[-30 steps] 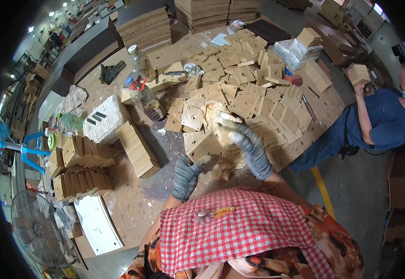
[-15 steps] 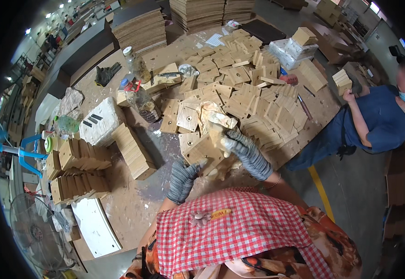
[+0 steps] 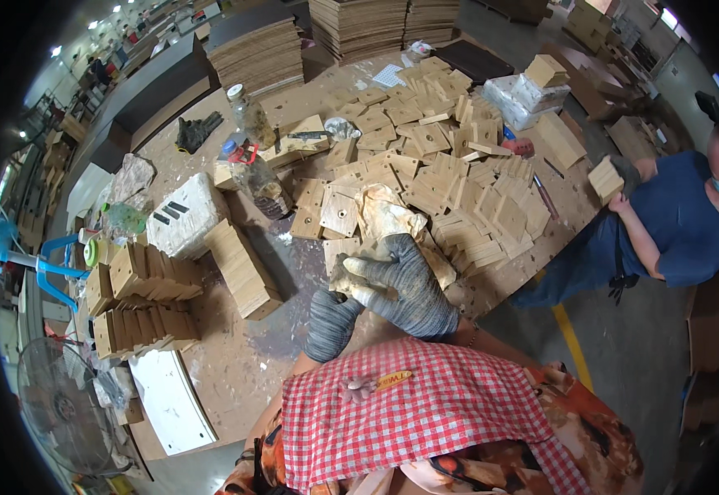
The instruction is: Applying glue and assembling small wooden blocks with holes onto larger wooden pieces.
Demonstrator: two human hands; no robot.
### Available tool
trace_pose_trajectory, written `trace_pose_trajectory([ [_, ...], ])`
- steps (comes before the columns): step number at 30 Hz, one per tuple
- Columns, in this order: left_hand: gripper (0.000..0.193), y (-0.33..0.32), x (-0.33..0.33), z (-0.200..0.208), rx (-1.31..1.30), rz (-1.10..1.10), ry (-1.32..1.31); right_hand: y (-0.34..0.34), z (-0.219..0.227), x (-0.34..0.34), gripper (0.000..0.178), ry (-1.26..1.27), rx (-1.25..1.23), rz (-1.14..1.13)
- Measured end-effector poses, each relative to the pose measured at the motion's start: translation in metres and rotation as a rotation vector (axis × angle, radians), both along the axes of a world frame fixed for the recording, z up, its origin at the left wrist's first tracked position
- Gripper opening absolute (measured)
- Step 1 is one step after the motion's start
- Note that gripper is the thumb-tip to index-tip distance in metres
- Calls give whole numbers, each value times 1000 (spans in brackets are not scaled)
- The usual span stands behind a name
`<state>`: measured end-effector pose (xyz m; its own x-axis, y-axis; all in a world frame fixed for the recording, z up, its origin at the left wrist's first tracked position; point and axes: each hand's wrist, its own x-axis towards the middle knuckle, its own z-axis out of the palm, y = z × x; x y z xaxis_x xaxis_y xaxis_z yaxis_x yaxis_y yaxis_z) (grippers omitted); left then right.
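The right hand (image 3: 401,285), in a grey knit glove, is curling its fingers around a small wooden piece (image 3: 345,280) just below a crumpled pale cloth (image 3: 386,213) — the piece is sitting at the hand's 9 o'clock. The left hand (image 3: 331,322), also gloved, is lying at the right hand's 7 o'clock with fingers folded under — whether it is gripping anything cannot be told. Square wooden blocks (image 3: 458,165) are covering the worktable (image 3: 252,363) toward 12 o'clock.

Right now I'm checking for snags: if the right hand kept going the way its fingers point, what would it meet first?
The right hand points left; likely first the small wooden piece at its fingertips, though depth is unclear.
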<state>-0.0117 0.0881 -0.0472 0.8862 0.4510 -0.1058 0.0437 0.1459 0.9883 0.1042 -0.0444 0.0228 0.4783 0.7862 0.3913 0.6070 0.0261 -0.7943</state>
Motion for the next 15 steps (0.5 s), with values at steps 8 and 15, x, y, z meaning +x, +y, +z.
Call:
trace_pose_trajectory([
  [8,34,-7,-2,23,-103,-3,107,-6,-16,30,36,-91,-18,-184],
  [15,39,6,-7,23,-115,-38,128,-18,-27,55,28,210,51,-223],
])
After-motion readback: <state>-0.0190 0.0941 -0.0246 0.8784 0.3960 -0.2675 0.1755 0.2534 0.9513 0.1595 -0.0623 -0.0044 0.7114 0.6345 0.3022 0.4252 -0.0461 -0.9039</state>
